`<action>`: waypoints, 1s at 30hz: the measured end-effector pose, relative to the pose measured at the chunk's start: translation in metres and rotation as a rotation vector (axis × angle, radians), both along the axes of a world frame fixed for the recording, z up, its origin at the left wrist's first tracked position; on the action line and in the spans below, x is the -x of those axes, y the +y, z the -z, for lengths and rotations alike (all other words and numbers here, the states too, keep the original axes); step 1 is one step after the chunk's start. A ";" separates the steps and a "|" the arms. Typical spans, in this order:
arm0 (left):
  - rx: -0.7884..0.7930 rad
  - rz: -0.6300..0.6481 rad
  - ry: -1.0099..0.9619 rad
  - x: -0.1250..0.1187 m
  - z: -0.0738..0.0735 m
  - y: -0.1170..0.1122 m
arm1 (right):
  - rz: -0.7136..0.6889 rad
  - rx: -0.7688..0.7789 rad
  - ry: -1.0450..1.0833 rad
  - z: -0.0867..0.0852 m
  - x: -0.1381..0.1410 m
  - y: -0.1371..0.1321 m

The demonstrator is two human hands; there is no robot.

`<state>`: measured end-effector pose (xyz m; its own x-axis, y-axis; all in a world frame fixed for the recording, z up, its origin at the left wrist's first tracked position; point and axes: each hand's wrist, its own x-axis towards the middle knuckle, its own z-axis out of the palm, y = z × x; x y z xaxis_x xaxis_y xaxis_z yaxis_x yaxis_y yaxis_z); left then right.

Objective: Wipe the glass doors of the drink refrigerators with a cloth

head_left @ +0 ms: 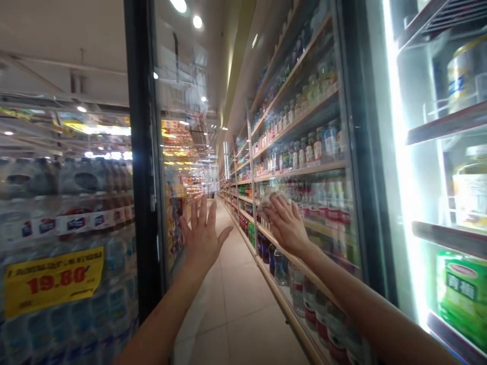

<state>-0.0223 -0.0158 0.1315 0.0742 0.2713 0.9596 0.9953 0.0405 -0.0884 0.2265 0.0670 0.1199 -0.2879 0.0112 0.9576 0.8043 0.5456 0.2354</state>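
Head view: left hand [203, 237] splayed and released, right hand [288, 226] outstretched, grasping a cloth [268, 196]

A yellow sign [53, 281] reads 19.80; a green package [462, 306] reads 青梅.

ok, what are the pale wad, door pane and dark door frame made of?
Pale wad: probably matte cloth, rumpled under the right hand. Door pane: likely glossy glass; bottles show in it, seen through or reflected. Dark door frame: metal or plastic, slight bluish sheen.
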 end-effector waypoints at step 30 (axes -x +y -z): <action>-0.025 0.004 -0.013 -0.015 -0.043 0.006 | 0.115 0.047 0.713 -0.060 -0.035 0.022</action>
<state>-0.0069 -0.0102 0.1747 0.0629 0.2472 0.9669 0.9965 0.0387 -0.0747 0.2618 0.0888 0.1796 0.4123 0.0496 0.9097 0.8064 0.4448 -0.3897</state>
